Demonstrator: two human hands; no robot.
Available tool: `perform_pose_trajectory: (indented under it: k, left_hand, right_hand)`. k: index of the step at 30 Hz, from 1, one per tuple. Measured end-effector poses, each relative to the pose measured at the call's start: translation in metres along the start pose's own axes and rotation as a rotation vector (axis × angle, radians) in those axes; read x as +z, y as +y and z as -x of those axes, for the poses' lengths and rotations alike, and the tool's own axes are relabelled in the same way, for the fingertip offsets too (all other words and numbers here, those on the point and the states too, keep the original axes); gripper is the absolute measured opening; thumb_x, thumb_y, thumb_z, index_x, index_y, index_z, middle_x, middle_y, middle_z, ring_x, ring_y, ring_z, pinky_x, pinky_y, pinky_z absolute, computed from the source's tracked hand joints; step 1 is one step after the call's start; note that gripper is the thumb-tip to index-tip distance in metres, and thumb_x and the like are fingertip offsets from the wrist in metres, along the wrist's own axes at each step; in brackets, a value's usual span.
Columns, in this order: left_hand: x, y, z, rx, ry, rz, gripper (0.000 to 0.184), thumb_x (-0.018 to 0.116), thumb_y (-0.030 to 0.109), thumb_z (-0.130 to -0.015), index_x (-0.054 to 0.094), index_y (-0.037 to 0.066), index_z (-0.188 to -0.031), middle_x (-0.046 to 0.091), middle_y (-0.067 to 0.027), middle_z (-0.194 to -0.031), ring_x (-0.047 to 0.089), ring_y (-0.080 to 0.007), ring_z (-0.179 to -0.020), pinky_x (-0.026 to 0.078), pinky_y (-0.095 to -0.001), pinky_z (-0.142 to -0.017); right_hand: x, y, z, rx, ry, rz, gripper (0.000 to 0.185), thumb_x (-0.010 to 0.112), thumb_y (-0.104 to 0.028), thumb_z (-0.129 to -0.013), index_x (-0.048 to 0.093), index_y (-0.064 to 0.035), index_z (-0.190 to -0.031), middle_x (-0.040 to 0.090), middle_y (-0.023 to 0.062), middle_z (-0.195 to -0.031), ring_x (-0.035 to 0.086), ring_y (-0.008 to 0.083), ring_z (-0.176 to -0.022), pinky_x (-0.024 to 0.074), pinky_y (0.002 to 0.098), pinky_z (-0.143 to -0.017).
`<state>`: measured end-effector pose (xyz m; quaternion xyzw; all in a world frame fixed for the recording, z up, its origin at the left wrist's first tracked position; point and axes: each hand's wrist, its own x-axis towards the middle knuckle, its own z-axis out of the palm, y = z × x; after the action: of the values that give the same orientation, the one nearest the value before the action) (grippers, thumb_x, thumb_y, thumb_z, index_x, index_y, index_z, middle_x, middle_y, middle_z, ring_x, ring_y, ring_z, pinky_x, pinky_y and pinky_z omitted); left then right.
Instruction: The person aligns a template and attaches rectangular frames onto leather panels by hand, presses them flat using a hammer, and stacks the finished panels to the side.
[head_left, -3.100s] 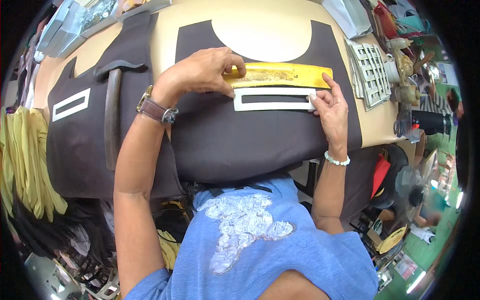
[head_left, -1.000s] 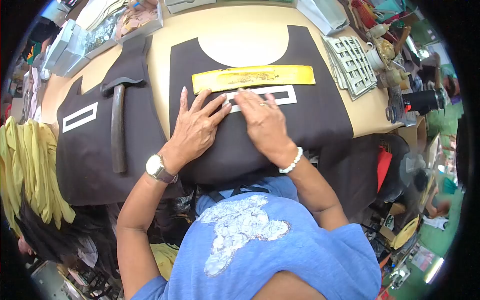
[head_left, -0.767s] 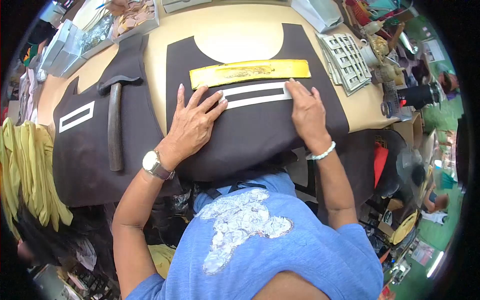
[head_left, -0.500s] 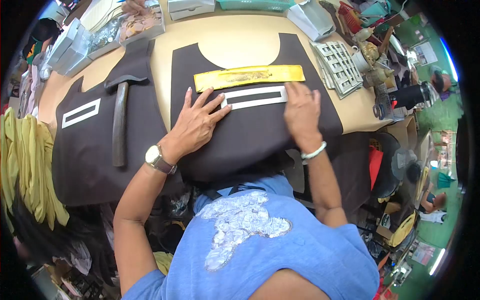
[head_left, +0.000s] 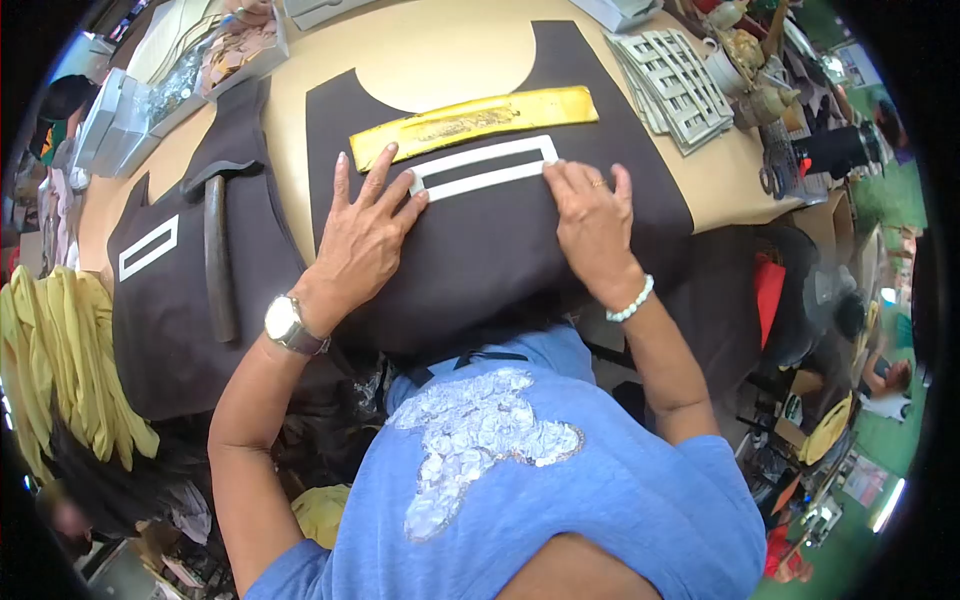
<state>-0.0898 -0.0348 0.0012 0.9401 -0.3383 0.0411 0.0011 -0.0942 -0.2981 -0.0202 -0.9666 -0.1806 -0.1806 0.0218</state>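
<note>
A white rectangular frame [head_left: 480, 183] with a long slot lies on a dark fabric panel [head_left: 470, 260]. My left hand [head_left: 365, 235] rests on the panel with fingers spread, fingertips touching the frame's left end. At the frame's right end my right hand [head_left: 595, 215] has its thumb and nearby fingers bunched against the corner, the little finger lifted apart. Just above the frame sits a worn yellow strip [head_left: 475, 122], close to my left fingertips. On a second dark panel [head_left: 165, 320] to the left are a hammer [head_left: 217, 255] and another white slotted frame [head_left: 148, 248].
White boxes of small parts [head_left: 175, 105] stand at the back left, where another person's hand [head_left: 250, 12] reaches in. Stacked lattice pieces [head_left: 675, 90] lie at the right, near scissors [head_left: 773, 178] and pots. Yellow cloth [head_left: 60, 350] hangs at the left edge.
My right hand has shifted slightly left and now steadies at the frame's right end. My view has moved, so the panel, strip and frame appear higher and more tilted.
</note>
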Motion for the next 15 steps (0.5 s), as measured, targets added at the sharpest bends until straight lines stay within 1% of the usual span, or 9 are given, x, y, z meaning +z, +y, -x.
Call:
perform_pose_trajectory:
  k: [3,4,7,8,9,11,14,15]
  left_hand:
    - [-0.009,0.007,0.006,-0.036,-0.077,-0.076,0.042,0.051,0.000,-0.075,0.058,0.003,-0.117,0.050,-0.0108,-0.125,0.023,-0.0299,-0.138,0.009,-0.0591,-0.110]
    - [-0.013,0.010,0.010,-0.063,-0.115,-0.107,0.040,0.050,0.000,-0.075,0.058,-0.001,-0.114,0.050,-0.0121,-0.124,0.023,-0.0296,-0.138,0.010,-0.0585,-0.111]
    - [-0.011,0.013,0.023,-0.136,-0.104,-0.167,0.037,0.049,0.001,-0.076,0.058,-0.002,-0.112,0.049,-0.0126,-0.125,0.023,-0.0294,-0.138,0.010,-0.0586,-0.111]
    - [-0.010,0.015,0.026,-0.169,-0.083,-0.139,0.036,0.049,0.002,-0.077,0.058,-0.002,-0.112,0.050,-0.0128,-0.125,0.023,-0.0291,-0.138,0.011,-0.0587,-0.111]
    - [-0.008,0.017,0.028,-0.190,-0.047,-0.134,0.035,0.049,0.003,-0.078,0.057,-0.002,-0.112,0.050,-0.0132,-0.125,0.024,-0.0303,-0.137,0.013,-0.0591,-0.110]
    - [-0.009,0.023,0.026,-0.277,-0.050,-0.079,0.033,0.048,0.004,-0.080,0.057,-0.001,-0.112,0.049,-0.0136,-0.126,0.027,-0.0322,-0.135,0.018,-0.0597,-0.107]
    - [0.002,0.031,0.019,-0.474,0.061,0.022,0.034,0.048,0.010,-0.086,0.052,0.000,-0.118,0.046,-0.0152,-0.132,0.029,-0.0350,-0.133,0.023,-0.0582,-0.105]
    - [0.005,0.033,0.016,-0.541,0.155,0.063,0.036,0.048,0.013,-0.088,0.050,0.000,-0.121,0.044,-0.0160,-0.133,0.029,-0.0358,-0.133,0.024,-0.0575,-0.105]
  right_hand:
    - [-0.002,0.006,-0.002,-0.007,-0.004,0.091,0.026,0.053,-0.010,-0.080,0.061,-0.0065,-0.105,0.056,0.0016,-0.089,0.058,0.0174,-0.092,0.0336,0.0536,-0.094]
    - [-0.001,0.006,-0.003,-0.019,0.003,0.123,0.022,0.053,-0.010,-0.081,0.062,-0.0079,-0.101,0.053,0.0020,-0.084,0.058,0.0182,-0.091,0.0340,0.0548,-0.093]
    - [0.004,0.016,-0.004,0.001,-0.015,0.165,0.020,0.052,-0.011,-0.081,0.062,-0.0092,-0.098,0.055,0.0020,-0.086,0.058,0.0185,-0.092,0.0337,0.0532,-0.092]
    - [0.004,0.026,-0.006,0.049,-0.012,0.229,0.019,0.051,-0.011,-0.081,0.064,-0.0096,-0.095,0.056,0.0024,-0.088,0.058,0.0194,-0.092,0.0330,0.0513,-0.091]
    - [0.006,0.038,-0.004,0.088,0.034,0.190,0.018,0.051,-0.010,-0.081,0.064,-0.0095,-0.093,0.058,0.0034,-0.091,0.057,0.0204,-0.094,0.0322,0.0495,-0.091]
    - [-0.003,0.052,-0.011,0.131,-0.087,0.008,0.022,0.050,-0.010,-0.081,0.065,-0.0096,-0.098,0.059,0.0049,-0.095,0.056,0.0220,-0.098,0.0341,0.0479,-0.090]
    - [0.004,0.067,-0.037,0.060,-0.012,0.032,0.026,0.053,-0.014,-0.082,0.065,-0.0116,-0.104,0.059,0.0072,-0.104,0.053,0.0232,-0.104,0.0364,0.0456,-0.089]
    - [0.005,0.063,-0.047,-0.001,-0.013,-0.048,0.027,0.054,-0.016,-0.082,0.065,-0.0126,-0.106,0.058,0.0087,-0.108,0.052,0.0250,-0.107,0.0365,0.0456,-0.091]
